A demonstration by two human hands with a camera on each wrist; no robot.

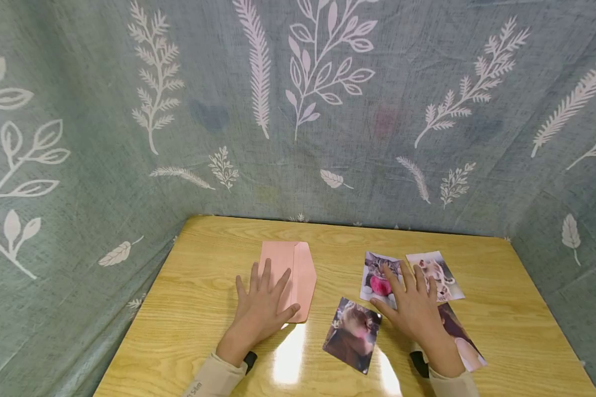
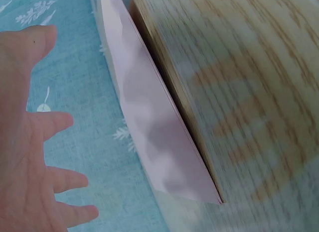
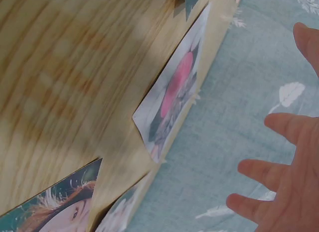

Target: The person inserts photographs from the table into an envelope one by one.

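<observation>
My left hand (image 1: 260,306) hovers with spread fingers over a pink envelope (image 1: 303,281), whose pointed flap faces right. In the left wrist view, the envelope (image 2: 149,117) lies flat on the wood, apart from the fingers. On the other side, my right hand (image 1: 414,309) is spread above several photos and holds nothing. Nearest its fingers are a cat photo with a pink ball (image 1: 379,284) and a light-toned animal photo (image 1: 439,275). A photo of a person (image 1: 459,336) is partly hidden beneath the hand. A darker brown photo (image 1: 352,335) lies between both hands.
The wooden table (image 1: 218,237) has its far edge against a grey-green curtain (image 1: 288,182) with white leaf prints. The curtain also hangs along the left and right sides. Bright light reflections (image 1: 289,355) show on the tabletop near the front.
</observation>
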